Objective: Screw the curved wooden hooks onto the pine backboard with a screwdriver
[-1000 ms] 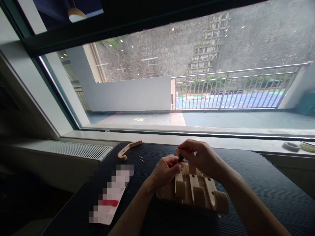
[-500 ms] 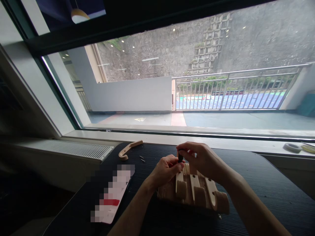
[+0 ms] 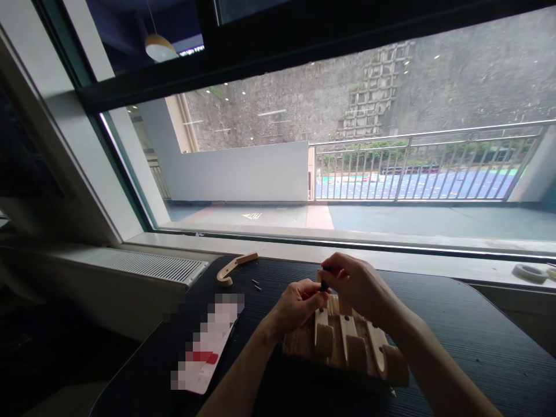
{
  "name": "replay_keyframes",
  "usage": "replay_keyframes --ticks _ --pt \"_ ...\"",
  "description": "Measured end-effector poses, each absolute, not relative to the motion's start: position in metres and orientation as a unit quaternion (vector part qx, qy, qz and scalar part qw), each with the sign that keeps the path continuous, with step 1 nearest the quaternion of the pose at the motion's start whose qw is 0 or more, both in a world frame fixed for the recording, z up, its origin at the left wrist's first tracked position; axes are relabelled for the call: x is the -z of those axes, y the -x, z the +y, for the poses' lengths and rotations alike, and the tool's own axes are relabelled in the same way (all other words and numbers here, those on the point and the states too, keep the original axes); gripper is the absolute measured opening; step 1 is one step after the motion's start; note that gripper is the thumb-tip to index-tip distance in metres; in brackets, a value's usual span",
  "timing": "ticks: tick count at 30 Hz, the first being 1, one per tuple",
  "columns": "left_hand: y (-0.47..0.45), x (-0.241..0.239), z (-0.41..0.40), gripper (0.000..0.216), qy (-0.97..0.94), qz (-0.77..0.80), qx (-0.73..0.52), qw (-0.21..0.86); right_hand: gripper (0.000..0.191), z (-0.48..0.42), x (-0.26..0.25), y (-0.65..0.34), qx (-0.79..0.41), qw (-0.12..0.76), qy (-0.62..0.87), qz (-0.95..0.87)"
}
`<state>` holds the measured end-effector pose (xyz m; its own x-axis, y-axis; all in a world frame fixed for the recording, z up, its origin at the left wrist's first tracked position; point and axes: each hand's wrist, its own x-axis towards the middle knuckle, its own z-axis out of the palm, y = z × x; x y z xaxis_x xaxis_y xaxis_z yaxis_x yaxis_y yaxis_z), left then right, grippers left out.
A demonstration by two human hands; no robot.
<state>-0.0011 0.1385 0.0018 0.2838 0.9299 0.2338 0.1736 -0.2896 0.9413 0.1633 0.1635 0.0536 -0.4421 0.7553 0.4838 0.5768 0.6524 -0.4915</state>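
Note:
My right hand (image 3: 360,284) has its fingers closed around the top of a short black screwdriver (image 3: 324,284), held upright. At its lower end my left hand (image 3: 297,307) is closed in a pinch; what lies between those fingertips is hidden. Both hands are over the far edge of a wooden board (image 3: 297,346), above the left of its wooden hooks (image 3: 324,340). Beside that one sit a middle hook (image 3: 355,350) and a right hook (image 3: 393,365), with dark holes in their stems. My right forearm passes over the board's right side.
A loose wooden hook (image 3: 226,274) lies at the table's (image 3: 452,336) back left, near two small screws (image 3: 257,285). A pale, blurred-out flat item (image 3: 206,376) is at left. Behind are a window sill (image 3: 278,249), a radiator (image 3: 165,267) and a tape roll (image 3: 530,273).
The view has shifted slightly, so everything sits a little lower and further right. My right fingers have changed position on the screwdriver's top. The left hand keeps its pinch.

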Motion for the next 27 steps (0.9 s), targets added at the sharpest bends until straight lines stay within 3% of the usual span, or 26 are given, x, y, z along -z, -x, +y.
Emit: replay_keyframes --ticks 9,19,27 --pt "0.004 0.005 0.14 0.027 -0.683 0.417 -0.425 0.423 0.023 0.163 -0.062 -0.173 -0.227 0.326 0.331 -0.856" --pt "0.002 0.005 0.14 0.027 -0.686 0.419 -0.437 0.405 0.017 0.166 -0.055 -0.163 -0.199 0.337 0.371 -0.842" --pt "0.002 0.004 0.14 0.026 -0.695 0.417 -0.426 0.401 0.026 0.161 -0.063 -0.168 -0.187 0.325 0.367 -0.851"
